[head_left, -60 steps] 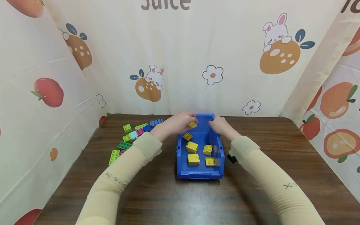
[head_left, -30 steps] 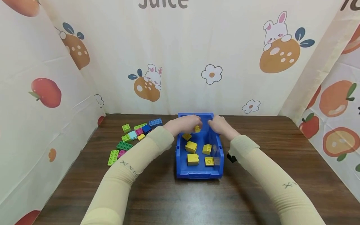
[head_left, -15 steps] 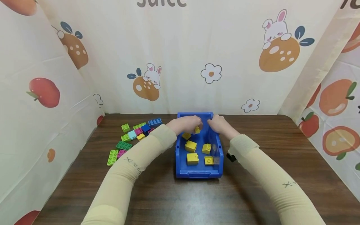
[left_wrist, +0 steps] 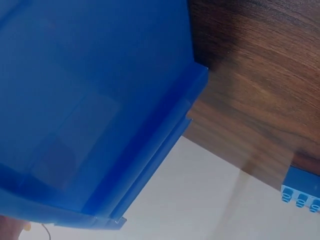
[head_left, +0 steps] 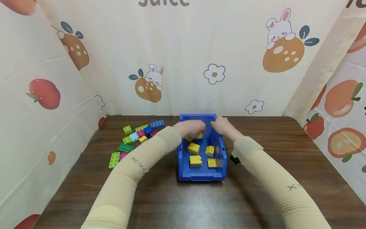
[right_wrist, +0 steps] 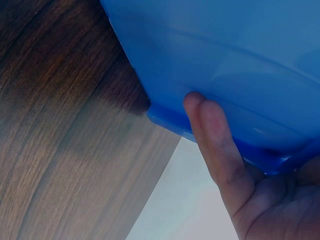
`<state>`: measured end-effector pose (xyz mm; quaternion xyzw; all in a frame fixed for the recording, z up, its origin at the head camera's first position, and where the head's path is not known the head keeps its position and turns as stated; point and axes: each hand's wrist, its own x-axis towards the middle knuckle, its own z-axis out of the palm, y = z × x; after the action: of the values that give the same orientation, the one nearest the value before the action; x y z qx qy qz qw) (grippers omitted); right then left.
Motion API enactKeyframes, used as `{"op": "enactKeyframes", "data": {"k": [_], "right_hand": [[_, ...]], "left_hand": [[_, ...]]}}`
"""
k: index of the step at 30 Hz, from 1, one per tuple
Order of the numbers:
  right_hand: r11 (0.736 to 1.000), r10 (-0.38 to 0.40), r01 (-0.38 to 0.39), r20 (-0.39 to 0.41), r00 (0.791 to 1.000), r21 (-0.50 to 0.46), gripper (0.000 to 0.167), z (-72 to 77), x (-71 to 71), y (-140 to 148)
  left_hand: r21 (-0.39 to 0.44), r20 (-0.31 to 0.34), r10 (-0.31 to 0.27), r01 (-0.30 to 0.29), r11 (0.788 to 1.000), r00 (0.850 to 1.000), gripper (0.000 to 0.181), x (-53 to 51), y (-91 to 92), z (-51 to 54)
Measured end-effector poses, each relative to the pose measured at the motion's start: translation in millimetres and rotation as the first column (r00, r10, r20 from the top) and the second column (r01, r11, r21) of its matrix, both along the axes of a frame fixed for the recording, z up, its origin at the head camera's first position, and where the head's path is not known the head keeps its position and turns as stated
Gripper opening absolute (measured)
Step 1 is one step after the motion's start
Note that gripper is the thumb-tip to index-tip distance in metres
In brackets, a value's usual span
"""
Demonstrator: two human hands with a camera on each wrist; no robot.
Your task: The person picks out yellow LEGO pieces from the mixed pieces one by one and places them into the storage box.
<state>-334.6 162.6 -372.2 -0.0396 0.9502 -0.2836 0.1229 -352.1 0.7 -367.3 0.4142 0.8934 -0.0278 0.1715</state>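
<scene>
A blue open-front storage bin (head_left: 201,177) stands on the table with several yellow toy bricks inside. My left hand (head_left: 190,128) reaches into the back of the bin, its fingers at a small yellow brick (head_left: 200,135), which they partly cover. Just left of that brick lies another yellow one, partly behind the hand. My right hand (head_left: 224,128) grips the bin's right wall near the back corner. In the right wrist view, fingers (right_wrist: 216,130) of that hand lie along the bin's outside. The left wrist view shows mostly the bin's blue wall (left_wrist: 100,100); the left fingers are out of sight there.
Left of the bin, loose toy bricks lie on the dark wood table (head_left: 200,203): a green brick (head_left: 125,148), a light blue one (head_left: 134,137), a yellow one (head_left: 143,139) and several others. A printed curtain (head_left: 183,63) hangs behind the table's back edge.
My left hand has moved right, further over the bin, and the small yellow brick has gone lower inside it. The right hand has kept its grip on the bin.
</scene>
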Motion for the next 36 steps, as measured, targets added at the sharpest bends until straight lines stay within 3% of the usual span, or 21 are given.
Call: {"op": "enactKeyframes", "data": {"k": [15,26,36], "right_hand": [[1.0,0.011,-0.011,-0.018,1.0,-0.015,0.031,1.6,3.2,-1],[1.0,0.018,-0.019,-0.021,1.0,-0.019,0.028,0.5,2.3,0],[1.0,0.012,-0.012,-0.006,1.0,0.0,0.028,0.5,2.4,0]], "left_hand": [[-0.106,-0.047,-0.083,0.078,0.991,0.995,0.028,-1.2,7.0,-9.1],[-0.12,-0.054,-0.068,0.061,0.991,0.996,0.029,-0.2,6.7,-12.4],[-0.138,-0.073,-0.109,0.098,0.986,0.991,0.025,-0.9,8.1,-13.4]]}}
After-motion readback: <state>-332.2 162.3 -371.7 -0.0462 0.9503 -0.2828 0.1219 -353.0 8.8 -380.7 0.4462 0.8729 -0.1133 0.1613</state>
